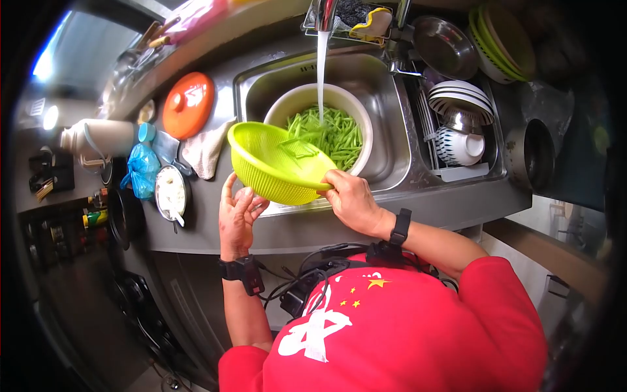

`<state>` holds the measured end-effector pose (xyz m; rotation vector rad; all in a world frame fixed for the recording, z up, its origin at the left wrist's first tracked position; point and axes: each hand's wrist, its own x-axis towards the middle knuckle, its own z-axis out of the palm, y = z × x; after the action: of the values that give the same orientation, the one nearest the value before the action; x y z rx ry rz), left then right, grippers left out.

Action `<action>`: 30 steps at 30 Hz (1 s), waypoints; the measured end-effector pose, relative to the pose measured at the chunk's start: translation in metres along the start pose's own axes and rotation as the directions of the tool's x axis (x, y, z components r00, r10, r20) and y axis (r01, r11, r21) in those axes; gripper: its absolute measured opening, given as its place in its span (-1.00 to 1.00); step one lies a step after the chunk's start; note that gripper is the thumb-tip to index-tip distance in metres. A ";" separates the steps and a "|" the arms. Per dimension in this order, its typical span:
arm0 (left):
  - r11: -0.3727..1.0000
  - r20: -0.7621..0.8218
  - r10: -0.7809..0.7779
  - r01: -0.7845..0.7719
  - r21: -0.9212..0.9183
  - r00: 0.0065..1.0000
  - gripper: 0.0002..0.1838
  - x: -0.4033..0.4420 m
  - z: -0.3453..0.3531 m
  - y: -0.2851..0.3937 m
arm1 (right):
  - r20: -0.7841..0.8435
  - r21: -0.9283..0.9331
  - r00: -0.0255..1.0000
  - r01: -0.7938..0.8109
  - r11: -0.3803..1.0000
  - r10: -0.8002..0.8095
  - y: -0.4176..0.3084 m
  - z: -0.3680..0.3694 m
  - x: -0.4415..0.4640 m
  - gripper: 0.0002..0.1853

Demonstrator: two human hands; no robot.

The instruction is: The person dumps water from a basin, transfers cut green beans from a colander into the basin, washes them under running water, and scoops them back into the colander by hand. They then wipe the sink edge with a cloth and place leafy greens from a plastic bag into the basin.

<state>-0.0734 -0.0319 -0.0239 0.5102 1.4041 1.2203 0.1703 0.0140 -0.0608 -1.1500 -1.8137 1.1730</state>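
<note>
My right hand grips the rim of a yellow-green plastic colander, thumb over the edge. The colander is tilted toward the sink, and a few cut green beans cling inside it. Under its left side is my left hand, open with fingers apart; whether the fingertips touch the colander I cannot tell. Beyond it a cream-coloured basin stands in the sink, filled with cut green beans. Water from the faucet runs onto these beans. The colander hides the basin's near left part.
The steel sink has a rack with striped bowls on its right. On the left counter lie an orange lid, a cloth, a blue plastic bag and an oval dish of white food. A dark pot stands far right.
</note>
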 end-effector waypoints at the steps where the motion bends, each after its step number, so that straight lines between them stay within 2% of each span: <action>1: 1.000 0.008 -0.012 0.012 0.010 1.000 -0.36 -0.001 -0.002 0.000 | 0.009 -0.009 1.000 -0.018 1.000 0.018 0.005 0.003 0.001 -0.88; 4: 0.996 -0.055 -0.087 0.087 -0.001 0.995 -0.32 -0.005 0.008 0.003 | 0.021 -0.027 1.000 -0.017 0.999 0.017 0.006 0.003 0.006 -0.88; 8: 0.998 -0.052 -0.060 0.060 0.006 0.997 -0.33 -0.008 -0.001 0.002 | 0.042 -0.018 0.999 0.035 0.999 -0.034 0.001 0.005 -0.001 -0.84; 11: 0.996 -0.018 -0.035 0.036 0.081 0.999 -0.40 -0.013 -0.012 -0.001 | 0.058 -0.077 0.996 0.068 0.995 -0.064 -0.005 0.005 -0.006 -0.86; 15: 0.998 0.049 -0.014 0.011 0.066 0.999 -0.33 -0.027 -0.016 0.006 | 0.055 -0.190 0.976 0.216 0.958 -0.209 0.000 0.008 -0.009 -0.80; 19: 0.997 0.060 0.009 -0.004 -0.083 0.998 -0.34 -0.034 -0.017 0.006 | 0.075 -0.230 0.942 0.335 0.914 -0.326 0.004 0.012 -0.007 -0.79; 22: 0.998 -0.017 0.046 -0.045 0.042 0.999 -0.34 -0.038 -0.004 0.007 | 0.094 -0.192 0.914 0.405 0.894 -0.394 0.010 0.015 -0.005 -0.76; 23: 0.999 -0.025 0.048 -0.048 0.021 0.999 -0.33 -0.037 -0.005 0.007 | 0.103 -0.173 0.906 0.422 0.890 -0.410 0.008 0.014 -0.004 -0.74; 26: 0.998 -0.048 0.059 -0.059 -0.012 0.997 -0.27 -0.036 -0.008 0.005 | 0.119 -0.086 0.949 0.301 0.950 -0.290 -0.003 0.004 -0.001 -0.72; 29: 0.997 -0.062 0.076 -0.075 0.023 0.995 -0.19 -0.039 -0.002 0.007 | 0.057 -0.086 0.966 0.256 0.963 -0.251 0.002 -0.001 0.022 -0.73; 30: 0.996 -0.063 0.086 -0.084 0.038 0.994 -0.19 -0.041 0.003 0.010 | 0.083 -0.131 0.970 0.239 0.962 -0.230 0.004 -0.001 0.032 -0.75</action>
<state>-0.0638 -0.0622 0.0037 0.5643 1.4732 1.2921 0.1599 0.0447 -0.0617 -0.9483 -2.0479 0.9702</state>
